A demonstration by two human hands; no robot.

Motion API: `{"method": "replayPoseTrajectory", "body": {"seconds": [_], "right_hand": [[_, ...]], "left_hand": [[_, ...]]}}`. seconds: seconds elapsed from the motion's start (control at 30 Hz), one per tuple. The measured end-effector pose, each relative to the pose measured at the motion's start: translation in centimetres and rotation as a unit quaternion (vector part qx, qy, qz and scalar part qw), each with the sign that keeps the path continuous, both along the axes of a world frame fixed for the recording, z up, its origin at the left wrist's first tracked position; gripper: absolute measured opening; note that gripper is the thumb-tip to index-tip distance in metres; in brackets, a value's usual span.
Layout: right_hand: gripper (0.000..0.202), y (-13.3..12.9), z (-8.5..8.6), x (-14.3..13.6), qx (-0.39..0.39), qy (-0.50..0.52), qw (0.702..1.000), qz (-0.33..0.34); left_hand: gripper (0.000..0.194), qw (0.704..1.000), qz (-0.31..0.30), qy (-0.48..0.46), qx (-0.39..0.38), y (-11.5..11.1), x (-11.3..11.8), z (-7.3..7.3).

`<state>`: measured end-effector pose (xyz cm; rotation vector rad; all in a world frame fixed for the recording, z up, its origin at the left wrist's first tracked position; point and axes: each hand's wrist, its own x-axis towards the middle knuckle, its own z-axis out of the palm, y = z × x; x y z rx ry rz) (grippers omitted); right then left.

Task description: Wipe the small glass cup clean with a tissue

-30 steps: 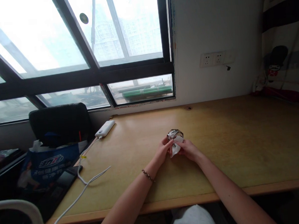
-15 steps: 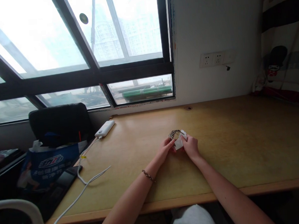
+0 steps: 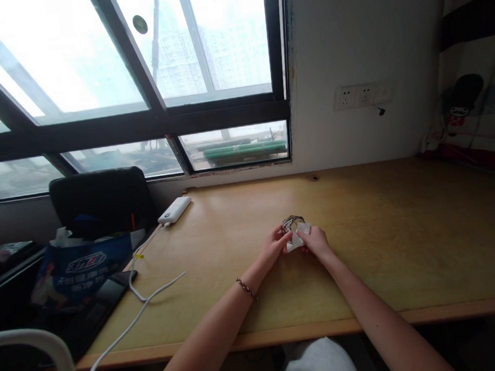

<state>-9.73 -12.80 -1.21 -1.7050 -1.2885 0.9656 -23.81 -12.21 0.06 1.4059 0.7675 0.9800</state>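
My left hand [image 3: 276, 243] is closed on a ring of thin, dark, metallic-looking loops [image 3: 291, 220] at the middle of the table; its exact kind is too small to tell. A white piece of tissue or paper [image 3: 296, 241] lies against the ring's near and right side. Pinched round the white piece, my right hand [image 3: 316, 240] faces the left one, with the thumb on top. Both thumbs point inward, and the fingers beneath are mostly hidden. A braided bracelet [image 3: 245, 287] circles my left wrist.
The wooden table [image 3: 404, 242] stretches far to the right. A white power bank [image 3: 174, 210] lies at its left edge, with a white cable [image 3: 151, 297] running toward me. A blue bag [image 3: 87, 267] and a black chair [image 3: 100, 201] stand to the left.
The white piece has shifted and folded differently between my hands, its upper right part now lying flatter beside the ring. My hands stay at nearly the same place.
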Motion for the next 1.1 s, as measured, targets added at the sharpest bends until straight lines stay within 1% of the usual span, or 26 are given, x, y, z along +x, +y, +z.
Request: {"method": "replayPoseTrajectory", "body": {"seconds": [0.03,0.1,0.17,0.23,0.3,0.4,0.47,0.53,0.6,0.63,0.67,0.7,0.77,0.8,0.87,0.9,0.97,1.03,1.1], "right_hand": [[0.030,-0.1,0.1,0.1,0.021,-0.043,0.999,-0.006],[0.032,-0.2,0.3,0.1,0.087,-0.116,0.989,-0.018],[0.030,-0.4,0.4,0.2,0.161,-0.177,0.971,-0.030],[0.026,-0.5,0.4,0.3,0.209,-0.228,0.950,-0.039],[0.023,-0.6,0.5,0.4,0.225,-0.261,0.937,-0.048],[0.022,-0.6,0.5,0.5,0.221,-0.267,0.935,-0.066],[0.022,-0.5,0.4,0.5,0.213,-0.234,0.946,-0.077],[0.029,-0.3,0.4,0.4,0.171,-0.152,0.970,-0.084],[0.041,-0.1,0.4,0.2,0.080,-0.013,0.993,-0.083],[0.046,0.0,0.5,0.1,0.031,0.071,0.994,-0.076],[0.049,0.0,0.5,-0.1,-0.009,0.154,0.986,-0.063],[0.050,0.0,0.6,-0.2,-0.035,0.230,0.972,-0.043],[0.047,-0.1,0.9,-0.5,-0.043,0.346,0.937,0.013],[0.043,-0.2,0.9,-0.6,-0.037,0.381,0.923,0.041],[0.037,-0.4,0.9,-0.7,-0.026,0.411,0.908,0.073],[0.036,-0.5,0.8,-0.8,-0.023,0.408,0.909,0.074],[0.032,-0.4,0.4,-0.9,-0.025,0.381,0.922,0.058],[0.027,-0.2,-0.1,-0.8,-0.027,0.333,0.942,0.046],[0.024,-0.1,-0.3,-0.7,-0.012,0.246,0.969,0.036]], "left_hand": [[0.042,1.000,0.011,0.005,0.002,-0.1,-0.1,0.1],[0.041,0.999,0.037,0.010,0.003,-0.2,-0.2,0.3],[0.040,0.998,0.054,0.011,-0.003,-0.1,-0.2,0.2],[0.042,0.998,0.067,0.012,-0.014,0.1,-0.2,-0.2],[0.046,0.997,0.075,0.012,-0.029,0.4,-0.2,-0.5],[0.049,0.996,0.065,0.000,-0.053,0.7,0.0,-1.0],[0.047,0.997,0.043,-0.004,-0.062,0.7,0.1,-1.0],[0.043,0.998,0.024,-0.008,-0.066,0.7,0.2,-1.0],[0.041,0.997,0.021,-0.018,-0.066,0.7,0.3,-1.0],[0.040,0.997,0.026,-0.024,-0.066,0.7,0.4,-1.0],[0.039,0.997,0.035,-0.029,-0.067,0.8,0.4,-1.1],[0.039,0.996,0.047,-0.034,-0.068,0.9,0.4,-1.1],[0.038,0.993,0.073,-0.050,-0.072,1.1,0.4,-1.2],[0.037,0.992,0.083,-0.058,-0.073,1.1,0.3,-1.2],[0.037,0.991,0.091,-0.069,-0.072,1.1,0.3,-1.1],[0.038,0.991,0.088,-0.069,-0.069,1.0,0.3,-1.1],[0.039,0.994,0.076,-0.057,-0.057,0.7,0.3,-0.9],[0.041,0.996,0.065,-0.042,-0.041,0.3,0.4,-0.7],[0.043,0.997,0.060,-0.031,-0.027,0.0,0.5,-0.5]]}}
